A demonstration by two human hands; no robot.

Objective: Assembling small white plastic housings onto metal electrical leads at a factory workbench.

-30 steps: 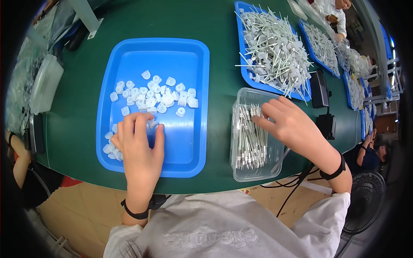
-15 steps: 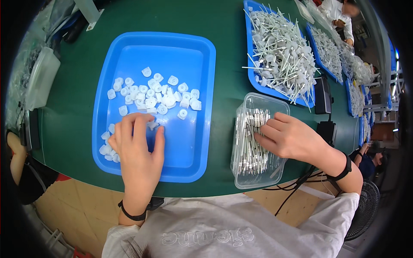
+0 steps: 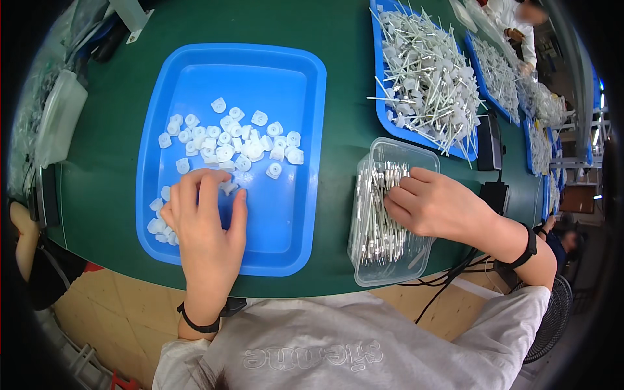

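Observation:
Over the blue tray (image 3: 260,260), my left hand (image 3: 207,227) curves downward with thumb and fingers apart. A small white plastic cap (image 3: 227,187) shows in the gap between thumb and forefinger; more white caps (image 3: 244,146) are heaped just beyond the fingertips. My right hand (image 3: 435,205) reaches into the clear plastic box (image 3: 390,276), its fingers curled and pressed together against thin metal-tipped rods (image 3: 377,227). Whatever its fingertips pinch, if anything, is hidden by the hand. Other caps (image 3: 157,225) lie by the tray's left wall, partly behind my left hand.
At the back right, a blue tray (image 3: 383,117) is piled with rods bearing white caps (image 3: 429,78). Another loaded blue tray (image 3: 497,78) stands beyond it. A black device (image 3: 489,146) with cables sits right of the box. Other people are at the table's far right and left edge.
My right forearm has shifted slightly to the right, while its fingers stay at the rods. My left hand keeps almost the same pose; the whole view has moved slightly.

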